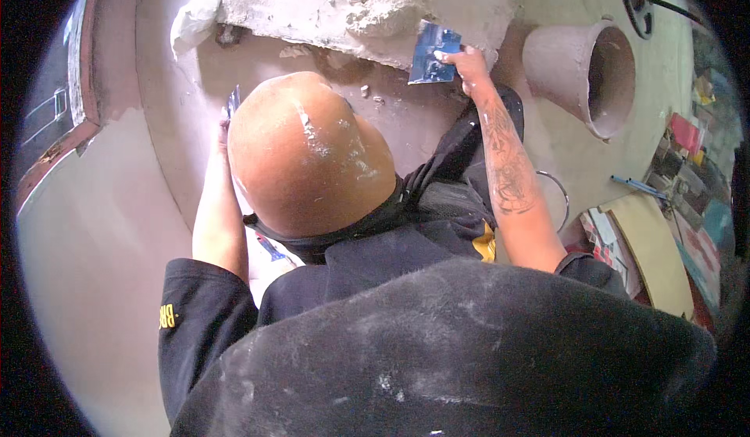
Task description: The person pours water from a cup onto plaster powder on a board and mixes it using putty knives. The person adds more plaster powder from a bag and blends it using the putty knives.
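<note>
Your right hand (469, 66) is clenched on the handle end of a blue-bladed trowel (431, 54), its grip closed round the tool. The trowel lies flat against the lower right part of the grey plaster block (351, 7); its long axis runs from your hand out toward the block's middle, blade pointing away from the fingers and slightly down. The blade's broad face is turned up toward the camera, smeared with pale plaster.

Your left hand (226, 128) is on the far side of the helmet (308, 152) from the block's right end — only a sliver of it shows, beside a thin bluish blade (233, 101) that stands nearly upright below the block's left corner. You cannot tell whether that hand is closed on the blade or merely next to it.

Right of the block, well apart from the trowel, a plaster-caked bucket (582, 73) lies tipped, its mouth facing right. A white lump of plaster (195, 19) clings just beside the block's left end.
</note>
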A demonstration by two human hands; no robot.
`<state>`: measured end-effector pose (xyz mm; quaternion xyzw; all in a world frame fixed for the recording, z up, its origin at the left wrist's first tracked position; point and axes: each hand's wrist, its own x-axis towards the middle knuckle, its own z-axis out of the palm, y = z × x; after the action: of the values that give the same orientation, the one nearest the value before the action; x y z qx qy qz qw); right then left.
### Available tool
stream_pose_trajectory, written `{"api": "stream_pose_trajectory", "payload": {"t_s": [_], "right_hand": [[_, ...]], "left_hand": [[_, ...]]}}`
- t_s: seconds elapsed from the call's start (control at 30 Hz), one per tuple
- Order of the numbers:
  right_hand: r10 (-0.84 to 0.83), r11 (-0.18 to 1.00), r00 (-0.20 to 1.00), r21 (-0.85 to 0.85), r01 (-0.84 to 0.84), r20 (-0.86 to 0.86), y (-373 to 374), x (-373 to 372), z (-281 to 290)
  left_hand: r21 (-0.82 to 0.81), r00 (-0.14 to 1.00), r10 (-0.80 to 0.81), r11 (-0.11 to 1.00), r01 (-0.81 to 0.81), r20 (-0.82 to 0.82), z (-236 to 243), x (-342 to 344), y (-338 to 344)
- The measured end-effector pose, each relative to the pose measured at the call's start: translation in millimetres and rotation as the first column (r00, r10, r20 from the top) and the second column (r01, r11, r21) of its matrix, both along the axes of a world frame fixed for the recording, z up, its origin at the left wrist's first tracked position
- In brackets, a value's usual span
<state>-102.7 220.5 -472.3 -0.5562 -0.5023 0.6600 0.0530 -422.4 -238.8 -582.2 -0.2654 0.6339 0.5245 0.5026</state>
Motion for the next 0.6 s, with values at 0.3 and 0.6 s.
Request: {"api": "stream_pose_trajectory", "payload": {"t_s": [0.3,0.6], "right_hand": [[0.144,0.800,0.722,0.350,-0.487,0.676,16,-62,11],[0.222,0.705,0.683,0.369,-0.605,0.696,1,-131,11]], "left_hand": [[0.042,0.996,0.085,0.995,-0.085,-0.003,-35,2,-7],[0.032,0.977,0.206,0.978,-0.204,-0.060,-5,1,15]]}}
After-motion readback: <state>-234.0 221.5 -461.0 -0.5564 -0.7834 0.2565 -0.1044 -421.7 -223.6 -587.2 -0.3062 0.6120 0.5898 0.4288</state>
